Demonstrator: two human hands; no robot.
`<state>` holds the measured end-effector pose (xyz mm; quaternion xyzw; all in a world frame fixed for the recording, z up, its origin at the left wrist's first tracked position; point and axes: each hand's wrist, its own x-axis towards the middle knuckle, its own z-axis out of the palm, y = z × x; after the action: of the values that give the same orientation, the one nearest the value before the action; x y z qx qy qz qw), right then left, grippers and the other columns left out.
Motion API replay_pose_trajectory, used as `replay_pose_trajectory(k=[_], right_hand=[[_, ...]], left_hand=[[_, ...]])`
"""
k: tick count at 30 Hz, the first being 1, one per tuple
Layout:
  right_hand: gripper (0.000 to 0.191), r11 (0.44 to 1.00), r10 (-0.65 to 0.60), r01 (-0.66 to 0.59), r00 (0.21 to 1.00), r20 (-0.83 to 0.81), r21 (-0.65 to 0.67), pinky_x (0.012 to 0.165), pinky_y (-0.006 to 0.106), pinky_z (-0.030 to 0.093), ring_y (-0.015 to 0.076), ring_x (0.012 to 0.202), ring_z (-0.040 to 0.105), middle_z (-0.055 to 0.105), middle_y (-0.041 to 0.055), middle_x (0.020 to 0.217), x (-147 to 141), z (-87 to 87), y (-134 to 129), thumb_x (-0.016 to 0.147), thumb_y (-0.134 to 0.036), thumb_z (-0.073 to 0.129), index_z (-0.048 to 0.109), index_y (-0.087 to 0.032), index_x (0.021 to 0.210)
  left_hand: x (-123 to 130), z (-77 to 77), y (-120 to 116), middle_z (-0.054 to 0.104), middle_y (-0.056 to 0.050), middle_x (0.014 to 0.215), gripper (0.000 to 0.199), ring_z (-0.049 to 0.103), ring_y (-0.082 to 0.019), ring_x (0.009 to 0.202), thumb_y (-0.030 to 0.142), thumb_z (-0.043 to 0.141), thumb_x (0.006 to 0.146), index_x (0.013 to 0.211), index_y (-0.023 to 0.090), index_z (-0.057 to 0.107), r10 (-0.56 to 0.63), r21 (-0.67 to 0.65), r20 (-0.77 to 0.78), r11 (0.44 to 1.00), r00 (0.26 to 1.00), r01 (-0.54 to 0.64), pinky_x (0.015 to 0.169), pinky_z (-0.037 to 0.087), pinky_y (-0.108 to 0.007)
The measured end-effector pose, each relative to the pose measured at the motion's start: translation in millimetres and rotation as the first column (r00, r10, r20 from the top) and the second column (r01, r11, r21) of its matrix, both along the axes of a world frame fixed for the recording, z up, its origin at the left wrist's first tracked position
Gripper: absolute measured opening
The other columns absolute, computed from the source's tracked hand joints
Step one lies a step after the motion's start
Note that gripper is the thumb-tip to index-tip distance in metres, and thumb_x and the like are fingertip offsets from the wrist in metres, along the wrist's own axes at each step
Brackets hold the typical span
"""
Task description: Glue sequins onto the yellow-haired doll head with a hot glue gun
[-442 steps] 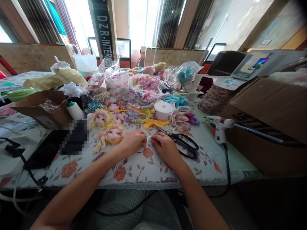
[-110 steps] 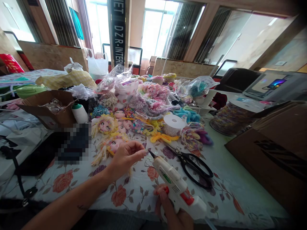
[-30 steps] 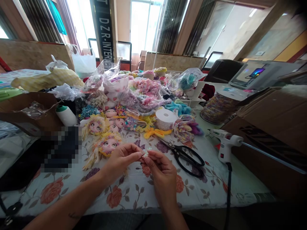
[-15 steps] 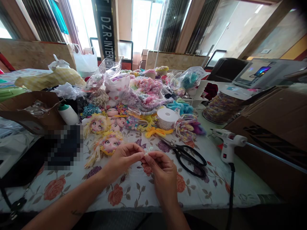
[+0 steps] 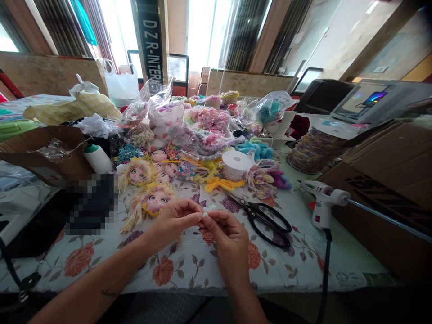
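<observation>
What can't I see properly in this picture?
All in the head view:
Small pale piece: partly covered by the left hand and right hand; too small to make out its shape.
Dark item on the left: hidden by pixelation.
Glue stick in the glue gun: far end cut off by the right edge.

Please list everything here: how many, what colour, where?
small pale piece: one, whitish, between fingertips
scissors: one, black-handled, right of hands
glue gun: one, white, far right
haired doll heads: two, yellow, left of centre
bare doll faces: four visible, pink, beside those
small spool: one, white, behind scissors
large spool: one, multicoloured, right rear
thread cone: one, white and green, left
cardboard boxes: two nearby, brown, left and right
fluffy heap: uncountable, mostly pink, middle rear
carrier bag: one, white, left rear
tablecloth: one, white floral, underneath
left hand: one, bare, centre
right hand: one, bare, centre
</observation>
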<state>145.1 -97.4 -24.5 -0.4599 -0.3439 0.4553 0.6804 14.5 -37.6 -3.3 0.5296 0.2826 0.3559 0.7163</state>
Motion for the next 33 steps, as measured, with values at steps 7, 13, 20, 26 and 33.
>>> replay_pose_trajectory(k=[7, 13, 20, 26, 33], right_hand=[[0.013, 0.999, 0.023, -0.025, 0.998, -0.053, -0.034, 0.05, 0.019, 0.052, 0.0122, 0.058, 0.065, 0.069, -0.0001, 0.063, 0.9, 2.8, 2.1, 0.07, -0.026, 0.078, 0.069, -0.019, 0.076], [0.015, 0.997, 0.041, -0.044, 0.997, -0.06, -0.059, 0.05, 0.02, 0.052, 0.013, 0.057, 0.065, 0.069, 0.0003, 0.062, 1.7, 3.1, 2.5, 0.07, -0.028, 0.078, 0.068, -0.018, 0.075], [0.014, 0.995, 0.061, -0.066, 0.996, -0.071, -0.07, 0.051, 0.019, 0.051, 0.0119, 0.057, 0.064, 0.069, 0.0001, 0.062, 2.6, 4.2, 1.5, 0.07, -0.027, 0.078, 0.068, -0.018, 0.073], [0.014, 0.996, 0.064, -0.07, 0.994, -0.089, -0.062, 0.052, 0.018, 0.052, 0.0114, 0.058, 0.064, 0.069, -0.0002, 0.062, 2.5, 2.2, 1.9, 0.07, -0.026, 0.078, 0.068, -0.018, 0.074], [0.015, 0.995, 0.059, -0.065, 0.995, -0.075, -0.079, 0.051, 0.021, 0.053, 0.0131, 0.058, 0.065, 0.069, 0.0003, 0.062, 3.0, 1.7, 1.8, 0.07, -0.028, 0.077, 0.067, -0.018, 0.074]], left_hand=[[-1.3, 2.4, 0.0, 0.063, -0.003, 0.08, 0.015, 0.059, -0.013, 0.075, 0.027, 0.069, 0.078, 0.08, 0.014, 0.063, -0.025, 0.058, -0.011, 0.998, 1.0, 0.025, 0.074, 0.05, -0.027], [-0.7, 0.0, 0.5, 0.062, -0.002, 0.078, 0.015, 0.058, -0.013, 0.074, 0.028, 0.068, 0.079, 0.08, 0.014, 0.063, -0.031, 0.057, -0.019, 0.998, 0.999, 0.032, 0.073, 0.05, -0.027], [-0.8, 0.7, 0.4, 0.061, -0.002, 0.077, 0.017, 0.058, -0.013, 0.072, 0.03, 0.07, 0.077, 0.079, 0.014, 0.063, -0.045, 0.029, 0.0, 0.999, 0.999, 0.045, 0.071, 0.049, -0.027], [-0.4, 0.9, 0.6, 0.061, -0.002, 0.077, 0.018, 0.059, -0.013, 0.071, 0.029, 0.07, 0.076, 0.079, 0.013, 0.062, -0.054, -0.003, 0.023, 0.999, 0.998, 0.054, 0.071, 0.049, -0.027], [0.0, 0.3, 0.0, 0.06, -0.002, 0.078, 0.02, 0.058, -0.012, 0.07, 0.03, 0.072, 0.075, 0.078, 0.013, 0.062, -0.058, -0.013, 0.032, 0.998, 0.998, 0.058, 0.07, 0.049, -0.027]])
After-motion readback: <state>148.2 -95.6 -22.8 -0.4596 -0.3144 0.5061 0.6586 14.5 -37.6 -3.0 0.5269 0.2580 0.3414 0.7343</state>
